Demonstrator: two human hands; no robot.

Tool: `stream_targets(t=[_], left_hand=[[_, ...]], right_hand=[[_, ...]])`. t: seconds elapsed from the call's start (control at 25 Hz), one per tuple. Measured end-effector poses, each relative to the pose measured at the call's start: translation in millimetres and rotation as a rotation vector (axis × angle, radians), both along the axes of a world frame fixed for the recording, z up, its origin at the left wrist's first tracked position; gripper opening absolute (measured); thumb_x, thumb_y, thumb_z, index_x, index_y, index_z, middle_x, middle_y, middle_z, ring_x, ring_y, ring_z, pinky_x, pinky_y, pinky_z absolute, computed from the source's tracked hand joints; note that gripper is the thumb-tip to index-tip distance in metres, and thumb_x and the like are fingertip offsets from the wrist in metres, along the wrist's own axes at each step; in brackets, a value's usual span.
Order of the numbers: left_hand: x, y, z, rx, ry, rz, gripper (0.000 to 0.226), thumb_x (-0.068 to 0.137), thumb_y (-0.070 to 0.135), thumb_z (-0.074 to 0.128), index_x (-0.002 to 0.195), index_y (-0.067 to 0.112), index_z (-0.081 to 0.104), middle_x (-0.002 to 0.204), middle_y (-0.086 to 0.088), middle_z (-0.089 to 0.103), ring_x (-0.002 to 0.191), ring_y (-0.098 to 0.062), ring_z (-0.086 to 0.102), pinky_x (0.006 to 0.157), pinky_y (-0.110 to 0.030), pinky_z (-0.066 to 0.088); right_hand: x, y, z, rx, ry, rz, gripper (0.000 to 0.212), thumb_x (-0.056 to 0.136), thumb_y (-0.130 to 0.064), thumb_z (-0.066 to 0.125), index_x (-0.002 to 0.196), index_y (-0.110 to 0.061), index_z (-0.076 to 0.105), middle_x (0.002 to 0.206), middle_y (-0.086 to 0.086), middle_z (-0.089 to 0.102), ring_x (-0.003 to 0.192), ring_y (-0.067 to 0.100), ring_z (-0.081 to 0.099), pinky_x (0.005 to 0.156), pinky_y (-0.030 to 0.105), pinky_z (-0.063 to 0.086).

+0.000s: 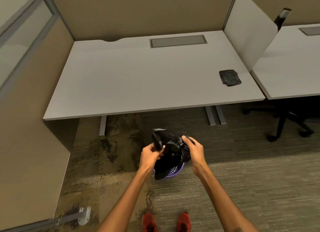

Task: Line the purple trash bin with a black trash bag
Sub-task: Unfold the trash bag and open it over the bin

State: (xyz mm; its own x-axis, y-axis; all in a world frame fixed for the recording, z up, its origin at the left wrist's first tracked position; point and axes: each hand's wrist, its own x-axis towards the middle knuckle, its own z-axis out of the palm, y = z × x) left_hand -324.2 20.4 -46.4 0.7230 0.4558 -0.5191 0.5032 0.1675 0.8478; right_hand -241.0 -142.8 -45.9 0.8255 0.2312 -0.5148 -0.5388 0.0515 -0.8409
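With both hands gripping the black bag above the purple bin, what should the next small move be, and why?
Probably pull the hands apart to spread the bag's mouth. The left hand and right hand pinch the black bag, still bunched, its lower part hanging into the purple bin. The visible stretch of rim is uncovered, so the opening must widen before it can fold over.

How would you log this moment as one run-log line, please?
both hands: left, right gripping black bag | bag over purple bin | rim unlined
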Motion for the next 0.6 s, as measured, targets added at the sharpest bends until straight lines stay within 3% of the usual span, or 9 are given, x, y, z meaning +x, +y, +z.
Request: stream_targets(t=[0.08, 0.16, 0.28, 0.4, 0.52, 0.6], left_hand=[[-8.8, 4.5, -19.1, 0.142, 0.142, -0.049, 0.016, 0.085, 0.005, 0.07, 0.096, 0.014, 0.077, 0.074, 0.002, 0.075, 0.066, -0.011, 0.066, 0.056, -0.022, 0.052], [-17.0, 7.7, -37.0, 0.139, 0.248, 0.018, 0.022, 0.085, 0.002, 0.064, 0.1, 0.012, 0.076, 0.079, -0.007, 0.077, 0.067, -0.017, 0.066, 0.057, -0.028, 0.052], [-15.9, 11.4, -53.1, -0.272, 0.225, 0.373, 0.021, 0.096, -0.005, 0.05, 0.103, 0.009, 0.065, 0.091, -0.014, 0.073, 0.076, -0.025, 0.067, 0.054, -0.028, 0.055], [-3.3, 24.3, -54.1, -0.649, 0.142, 0.711, 0.019, 0.102, -0.001, 0.043, 0.114, 0.006, 0.057, 0.099, -0.016, 0.064, 0.085, -0.029, 0.063, 0.079, -0.042, 0.055], [6.8, 43.4, -57.1, -0.834, 0.068, 0.846, 0.036, 0.106, 0.008, 0.039, 0.139, -0.001, 0.049, 0.119, -0.019, 0.061, 0.092, -0.031, 0.062, 0.106, -0.045, 0.043], [8.4, 51.9, -63.6, -0.861, 0.094, 0.833, 0.041, 0.107, 0.012, 0.037, 0.145, -0.001, 0.046, 0.133, -0.02, 0.06, 0.097, -0.033, 0.062, 0.113, -0.045, 0.04]], right_hand=[[13.4, -2.5, -5.6, 0.063, 0.098, -0.096, 0.017, 0.091, -0.026, 0.067, 0.083, -0.018, 0.08, 0.082, 0.003, 0.078, 0.072, 0.016, 0.073, 0.057, 0.025, 0.058], [24.8, -9.0, -13.0, 0.075, 0.188, -0.111, 0.02, 0.088, -0.028, 0.066, 0.081, -0.018, 0.081, 0.081, 0.004, 0.078, 0.071, 0.017, 0.073, 0.059, 0.028, 0.059], [31.9, -19.8, -25.6, 0.036, 0.217, -0.055, 0.02, 0.088, -0.029, 0.065, 0.083, -0.018, 0.081, 0.088, 0.007, 0.077, 0.075, 0.018, 0.071, 0.068, 0.033, 0.058], [30.5, -29.1, -37.9, 0.026, 0.222, -0.061, 0.022, 0.096, -0.017, 0.057, 0.087, -0.014, 0.077, 0.092, 0.009, 0.076, 0.075, 0.016, 0.073, 0.068, 0.032, 0.057], [29.8, -39.5, -47.9, 0.084, 0.371, -0.211, 0.02, 0.101, -0.012, 0.052, 0.094, -0.008, 0.07, 0.083, 0.01, 0.078, 0.068, 0.018, 0.075, 0.063, 0.033, 0.063], [32.2, -45.0, -57.3, 0.15, 0.466, -0.29, 0.022, 0.103, -0.014, 0.049, 0.106, -0.004, 0.068, 0.092, 0.013, 0.077, 0.08, 0.024, 0.074, 0.079, 0.039, 0.061]])
